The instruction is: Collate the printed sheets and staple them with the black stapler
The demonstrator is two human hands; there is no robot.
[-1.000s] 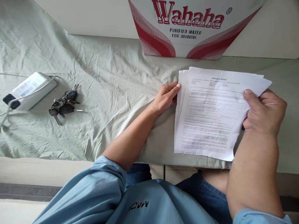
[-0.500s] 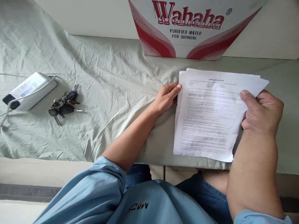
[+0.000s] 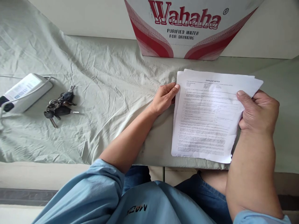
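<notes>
Printed sheets of paper [image 3: 205, 118] sit at the near edge of the table [image 3: 287, 93], toward its right side, a few pages fanned slightly at the top. The right hand [image 3: 258, 113] clamps their right edge, thumb pressed flat on top of the page, other fingers curled behind, forearm rising steeply from the near edge. The left hand [image 3: 164, 98] comes in along a bare forearm laid diagonally on the wrinkled grey-green cloth [image 3: 100, 77], fingers bent and pinching the sheets' upper left edge. At the far edge stands a red-and-white water carton [image 3: 187, 28]. Well away, toward the left edge, lie a bunch of keys [image 3: 58, 105] and, just beside it, a white device [image 3: 22, 91].
</notes>
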